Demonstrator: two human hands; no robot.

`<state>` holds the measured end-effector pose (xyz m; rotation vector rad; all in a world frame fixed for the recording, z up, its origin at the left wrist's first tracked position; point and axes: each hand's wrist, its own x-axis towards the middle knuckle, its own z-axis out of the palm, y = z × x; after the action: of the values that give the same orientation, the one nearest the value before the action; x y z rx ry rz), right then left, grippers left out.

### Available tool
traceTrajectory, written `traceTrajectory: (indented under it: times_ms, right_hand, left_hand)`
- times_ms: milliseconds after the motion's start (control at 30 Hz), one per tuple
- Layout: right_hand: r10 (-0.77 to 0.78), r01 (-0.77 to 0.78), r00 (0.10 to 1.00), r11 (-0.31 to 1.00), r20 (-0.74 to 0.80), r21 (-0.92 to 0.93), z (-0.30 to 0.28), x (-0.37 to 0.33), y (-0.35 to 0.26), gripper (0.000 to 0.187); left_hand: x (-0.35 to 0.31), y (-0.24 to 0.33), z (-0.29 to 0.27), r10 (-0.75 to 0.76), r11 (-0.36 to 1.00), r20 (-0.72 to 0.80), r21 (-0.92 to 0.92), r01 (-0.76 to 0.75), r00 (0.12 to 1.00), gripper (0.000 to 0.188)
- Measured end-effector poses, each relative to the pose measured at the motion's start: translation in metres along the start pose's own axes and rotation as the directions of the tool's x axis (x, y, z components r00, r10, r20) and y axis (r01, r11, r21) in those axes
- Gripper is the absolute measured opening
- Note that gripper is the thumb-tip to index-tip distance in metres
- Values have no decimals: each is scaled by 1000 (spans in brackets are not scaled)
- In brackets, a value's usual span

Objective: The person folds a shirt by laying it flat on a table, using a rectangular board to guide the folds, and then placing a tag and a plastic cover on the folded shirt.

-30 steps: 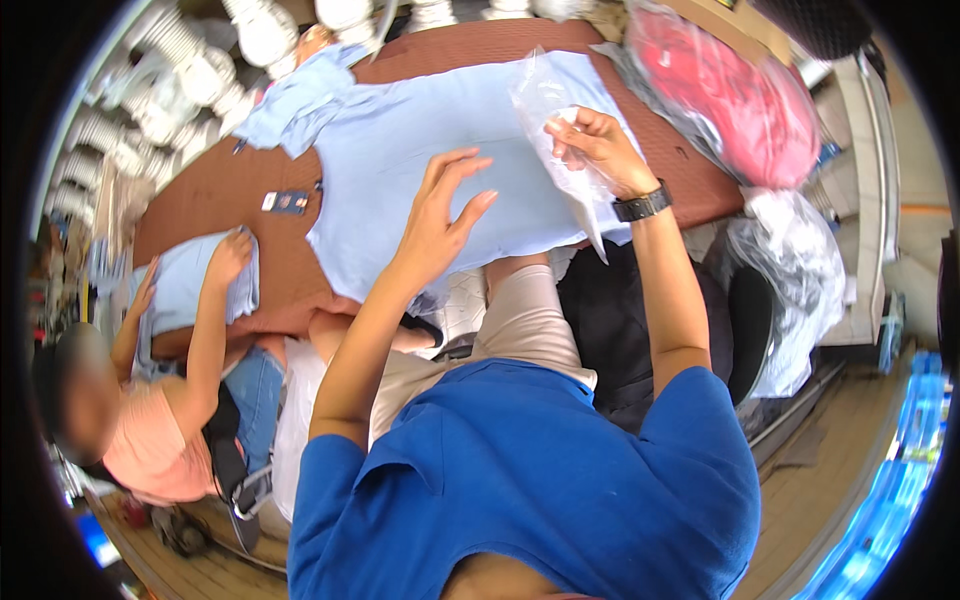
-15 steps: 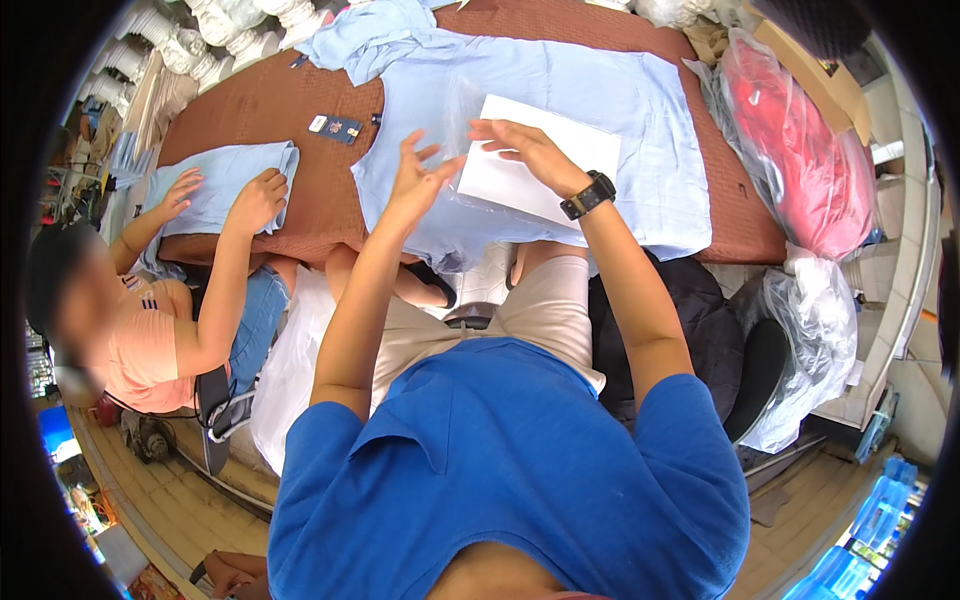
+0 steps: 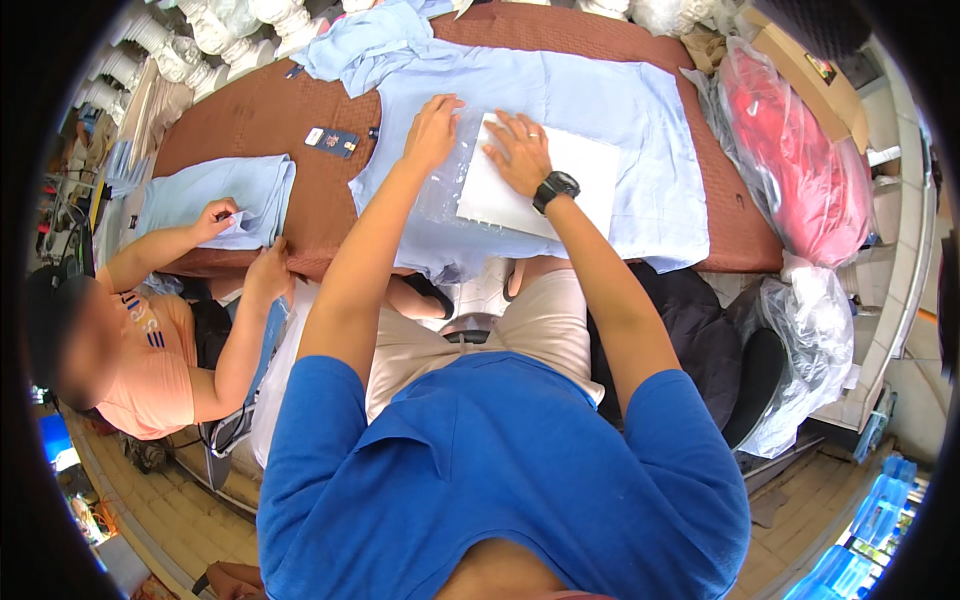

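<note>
A light blue garment (image 3: 650, 160) lies spread on the brown-covered table in front of me. On top of it rests a white rectangular sheet (image 3: 575, 175), and a transparent plastic film (image 3: 445, 190) extends past its left edge. My right hand (image 3: 520, 155) is open, pressed flat with spread fingers on the upper left part of the sheet; a black watch (image 3: 556, 188) is on that wrist. Just left of it, my left hand (image 3: 432, 132) rests by the upper left edge of the film, fingers bent loosely and apart, with nothing visible in them.
At the left, a co-worker (image 3: 150, 350) handles a folded light blue garment (image 3: 260, 185). A dark tag (image 3: 332, 142) lies between the garments on the brown cover (image 3: 320, 195). More blue cloth (image 3: 365, 45) is bunched at the back. Red items in plastic (image 3: 790, 150) stand at the right.
My hands have come down from above the sheet: the right now presses on it, the left lies farther forward by the film. The co-worker's hands have moved toward the near edge of the folded garment.
</note>
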<state>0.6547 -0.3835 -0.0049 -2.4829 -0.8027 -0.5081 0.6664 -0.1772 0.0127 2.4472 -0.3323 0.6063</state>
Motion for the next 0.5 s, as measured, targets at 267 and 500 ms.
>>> traceTrajectory:
  times_ms: [267, 500]
  right_hand:
    - [-10, 13, 992, 1000, 125, -22, 9, -9, 10, 44]
    - [-75, 74, 996, 997, 58, 20, 8, -9, 4, 44]
  left_hand:
    - [38, -16, 18, -103, 992, 264, 105, 77, 959, 12]
    - [31, -27, 3, -86, 953, 153, -274, 126, 984, 7]
